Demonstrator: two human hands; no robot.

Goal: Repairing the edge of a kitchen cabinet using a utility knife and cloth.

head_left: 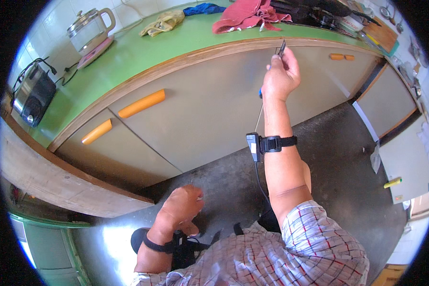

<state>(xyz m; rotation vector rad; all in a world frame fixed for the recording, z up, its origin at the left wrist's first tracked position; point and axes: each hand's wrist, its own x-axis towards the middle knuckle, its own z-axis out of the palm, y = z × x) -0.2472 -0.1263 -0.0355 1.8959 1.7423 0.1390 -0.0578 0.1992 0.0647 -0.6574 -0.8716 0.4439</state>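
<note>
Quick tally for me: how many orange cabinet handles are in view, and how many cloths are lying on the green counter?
Orange cabinet handles: 3 (long, left, far right)
Cloths on the counter: 3 (yellow, blue, red)
Total: 6

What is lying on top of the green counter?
On the green counter lie a kettle, a toaster, a yellow cloth, a blue cloth and a red cloth. Whatever lies under the cloths is hidden.

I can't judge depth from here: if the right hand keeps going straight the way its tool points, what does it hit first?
Most likely the wooden edge of the green countertop: the right hand holds a thin tool whose tip already looks at or just under it, above the cabinet door.
</note>
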